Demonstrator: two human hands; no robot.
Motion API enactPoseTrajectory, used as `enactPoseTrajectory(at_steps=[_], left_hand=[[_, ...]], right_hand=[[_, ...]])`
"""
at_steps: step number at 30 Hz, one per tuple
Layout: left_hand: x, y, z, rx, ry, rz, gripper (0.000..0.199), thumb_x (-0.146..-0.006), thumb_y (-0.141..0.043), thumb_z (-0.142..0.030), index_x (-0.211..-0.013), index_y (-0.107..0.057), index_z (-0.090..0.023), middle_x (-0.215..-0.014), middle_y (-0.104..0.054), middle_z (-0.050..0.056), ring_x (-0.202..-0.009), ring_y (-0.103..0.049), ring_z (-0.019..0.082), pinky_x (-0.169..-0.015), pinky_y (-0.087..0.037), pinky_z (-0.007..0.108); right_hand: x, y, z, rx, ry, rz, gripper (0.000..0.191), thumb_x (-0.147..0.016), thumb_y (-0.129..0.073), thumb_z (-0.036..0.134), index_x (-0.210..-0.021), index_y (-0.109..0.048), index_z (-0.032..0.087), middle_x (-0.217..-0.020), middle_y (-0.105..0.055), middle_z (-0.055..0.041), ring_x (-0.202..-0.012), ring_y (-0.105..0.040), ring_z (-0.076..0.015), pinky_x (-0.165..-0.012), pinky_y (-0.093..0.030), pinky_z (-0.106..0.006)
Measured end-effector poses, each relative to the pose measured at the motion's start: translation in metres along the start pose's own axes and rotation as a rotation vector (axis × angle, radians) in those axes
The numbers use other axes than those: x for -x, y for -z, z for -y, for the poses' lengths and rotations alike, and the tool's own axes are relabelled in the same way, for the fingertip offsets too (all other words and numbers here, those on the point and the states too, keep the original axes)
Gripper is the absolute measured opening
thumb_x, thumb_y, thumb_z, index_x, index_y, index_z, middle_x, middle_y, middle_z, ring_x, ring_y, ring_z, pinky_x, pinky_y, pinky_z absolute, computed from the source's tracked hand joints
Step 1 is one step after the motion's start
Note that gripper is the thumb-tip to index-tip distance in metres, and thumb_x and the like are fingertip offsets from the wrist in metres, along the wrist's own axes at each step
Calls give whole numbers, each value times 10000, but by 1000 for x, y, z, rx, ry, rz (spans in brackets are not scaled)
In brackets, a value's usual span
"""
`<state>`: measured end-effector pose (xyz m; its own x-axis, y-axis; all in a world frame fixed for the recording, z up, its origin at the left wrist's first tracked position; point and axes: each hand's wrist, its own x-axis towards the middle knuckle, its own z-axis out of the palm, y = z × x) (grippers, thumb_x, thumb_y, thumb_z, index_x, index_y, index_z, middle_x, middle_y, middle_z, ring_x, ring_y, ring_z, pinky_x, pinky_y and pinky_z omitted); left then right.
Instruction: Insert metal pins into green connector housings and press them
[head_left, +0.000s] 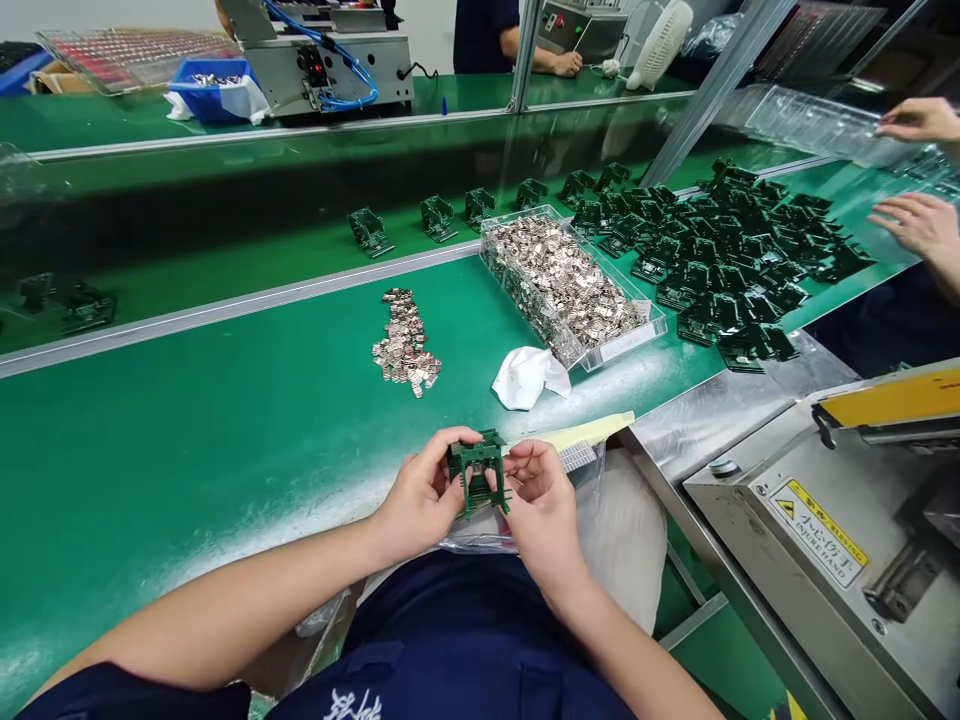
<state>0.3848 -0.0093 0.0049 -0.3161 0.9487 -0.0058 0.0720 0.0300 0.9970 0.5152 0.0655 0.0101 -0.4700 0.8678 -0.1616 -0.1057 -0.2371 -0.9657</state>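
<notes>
Close to my body, my left hand (425,497) grips the left side of a dark green plastic part (480,470) with an open frame shape. On its right side, my right hand (541,505) has its fingers closed on the same part. Beyond them on the green table (225,430) lies a small pile of metal pieces (406,345). A clear tray (622,350) full of similar metal pieces stands farther right, with a crumpled white cloth (527,378) at its near end.
Many green parts (727,250) are heaped at the right; several stand in a row (437,217) behind the rail. A metal machine (832,520) is at the lower right. Another person's hands (919,220) reach in at the far right. A blue bin (212,90) sits at the back.
</notes>
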Motion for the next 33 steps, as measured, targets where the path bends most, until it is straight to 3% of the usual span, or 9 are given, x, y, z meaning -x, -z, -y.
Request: enactPoseTrajectory(at_steps=[10, 15, 17, 20, 22, 27, 33], left_hand=[[6, -15, -8, 43, 17, 41, 262, -903, -548, -290, -1148, -512, -203, -869, -582, 36, -707, -563, 130, -649, -522, 239], [-1, -36, -13, 67, -28, 137, 279, -884, -575, -258, -1153, -516, -210, -978, -596, 51, -781, -579, 135, -687, -550, 243], [-10, -47, -17, 112, -24, 154, 302, -872, -595, -287, -1154, -512, -215, -1003, -590, 51, -815, -592, 143, -687, -566, 252], [-34, -67, -20, 256, 14, 38, 385, -828, -649, -379, -1134, -473, -225, -1049, -569, 49, -880, -617, 166, -670, -585, 270], [-53, -81, -17, 351, 14, -51, 449, -781, -693, -424, -1098, -447, -223, -1060, -559, 47, -893, -624, 169, -675, -587, 271], [-77, -106, 0, 396, -1, -61, 505, -726, -730, -474, -1050, -444, -213, -990, -568, 38, -831, -617, 153, -678, -577, 270], [-61, -93, 10, 249, -91, -146, 423, -793, -698, -404, -1099, -482, -210, -972, -594, 22, -862, -596, 127, -811, -532, 262]], right_hand=[[17, 7, -1, -56, 9, -86, 323, -687, -750, 222, -826, -460, 223, -735, -536, 33, -660, -515, -115, -590, -469, -209], [29, 31, 1, -81, 72, -154, 309, -711, -755, 232, -875, -493, 223, -775, -550, 26, -707, -541, -120, -638, -485, -213], [34, 46, -3, -52, 122, -236, 245, -778, -719, 282, -912, -524, 220, -827, -575, 7, -739, -554, -126, -674, -489, -227], [39, 69, -19, 19, 139, -391, 200, -860, -635, 380, -940, -570, 210, -903, -603, -24, -772, -567, -140, -698, -493, -251], [36, 77, -33, 75, 70, -370, 262, -859, -617, 442, -918, -602, 187, -872, -622, -40, -760, -580, -156, -660, -490, -256], [11, 68, -55, 104, 38, -249, 361, -826, -620, 526, -841, -608, 165, -742, -613, -25, -693, -574, -161, -631, -469, -262], [-2, 49, -62, 112, 95, -256, 380, -887, -538, 533, -749, -540, 179, -660, -547, 7, -582, -497, -128, -556, -420, -243]])
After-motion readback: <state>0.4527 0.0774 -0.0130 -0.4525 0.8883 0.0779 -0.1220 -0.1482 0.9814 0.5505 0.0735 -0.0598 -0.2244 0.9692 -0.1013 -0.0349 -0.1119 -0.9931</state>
